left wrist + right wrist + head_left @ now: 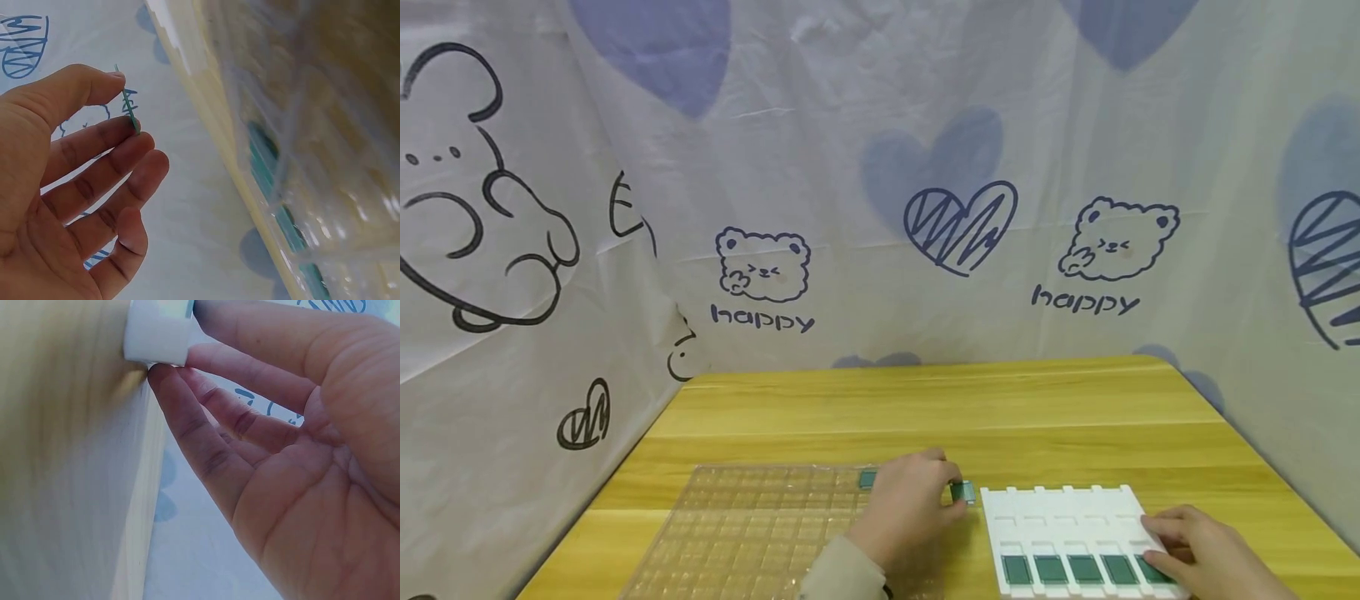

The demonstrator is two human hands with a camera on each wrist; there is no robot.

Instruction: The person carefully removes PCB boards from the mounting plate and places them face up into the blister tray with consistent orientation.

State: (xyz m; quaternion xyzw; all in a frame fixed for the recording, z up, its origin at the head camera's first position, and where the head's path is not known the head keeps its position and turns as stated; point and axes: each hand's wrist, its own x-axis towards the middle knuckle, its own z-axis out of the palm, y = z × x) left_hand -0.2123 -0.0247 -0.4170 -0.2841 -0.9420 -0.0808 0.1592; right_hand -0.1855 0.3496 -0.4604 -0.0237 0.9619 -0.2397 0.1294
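Chip (963, 492) I pinch in the left hand (916, 504) sits just left of the rack (1067, 536) the right hand (1208, 550) grips.

Beneath and left of my left hand (913, 504) lies the compartment tray (760, 525); right of my pinched tile (964, 492), the rack (1067, 506) touches my right hand (1213, 550).
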